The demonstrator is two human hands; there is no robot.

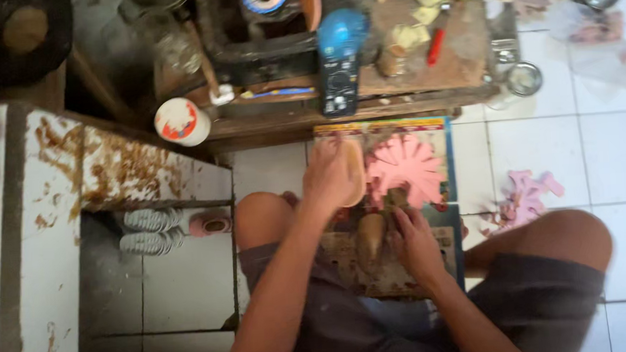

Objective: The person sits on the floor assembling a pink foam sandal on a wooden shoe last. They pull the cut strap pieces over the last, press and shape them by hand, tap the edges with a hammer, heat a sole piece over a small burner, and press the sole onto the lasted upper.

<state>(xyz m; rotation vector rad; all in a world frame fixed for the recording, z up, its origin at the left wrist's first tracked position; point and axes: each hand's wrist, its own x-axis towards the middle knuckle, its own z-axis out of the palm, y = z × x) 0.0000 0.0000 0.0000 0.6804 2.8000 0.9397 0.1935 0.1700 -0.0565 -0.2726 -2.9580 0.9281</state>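
In the head view, a tan shoe sole [355, 170] is pressed flat under the closed left hand [331, 173] on a printed board [439, 137], beside fanned pink cutouts [405, 167]. A brown tool [370, 239] is gripped by the curled right hand [416, 243], steadied on the lap.

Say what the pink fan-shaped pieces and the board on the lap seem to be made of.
Pink fan-shaped pieces: probably thin foam or rubber sheet, since the surface is matte and the cut edges are clean. Board: likely printed card or laminate, glossy and colourful, worn and stained brown near the right hand.
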